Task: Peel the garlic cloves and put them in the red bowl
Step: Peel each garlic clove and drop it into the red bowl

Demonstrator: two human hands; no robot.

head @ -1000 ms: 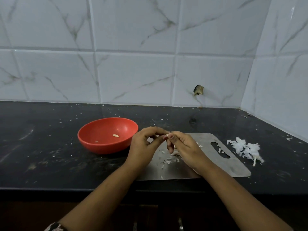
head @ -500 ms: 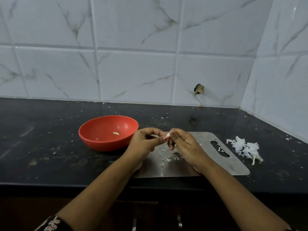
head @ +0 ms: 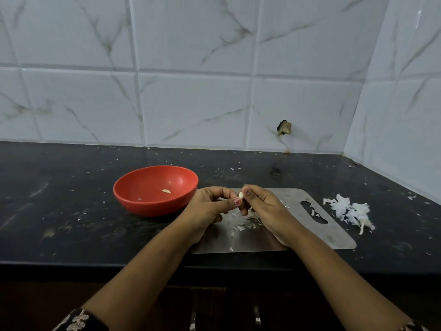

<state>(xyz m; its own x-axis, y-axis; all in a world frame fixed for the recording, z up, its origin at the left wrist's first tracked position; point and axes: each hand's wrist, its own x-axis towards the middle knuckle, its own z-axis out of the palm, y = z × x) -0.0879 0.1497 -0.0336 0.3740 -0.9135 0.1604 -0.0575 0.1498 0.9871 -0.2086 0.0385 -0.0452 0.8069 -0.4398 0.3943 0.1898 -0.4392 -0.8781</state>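
Note:
A small pale garlic clove [head: 240, 195] is pinched between the fingertips of my left hand [head: 210, 206] and my right hand [head: 265, 209], just above the steel cutting board [head: 298, 235]. The red bowl [head: 133, 189] stands on the black counter to the left of my hands, with one peeled clove [head: 166, 191] lying inside it. Thin bits of garlic skin [head: 241, 223] lie scattered on the board under my hands.
A heap of white garlic skins [head: 348, 210] lies on the counter right of the board. The tiled wall runs along the back and turns a corner at the right. The counter's front edge passes under my forearms.
The two hands have stayed together over the board, working the clove. More of the bare pale clove now shows between the fingertips. The view has shifted slightly.

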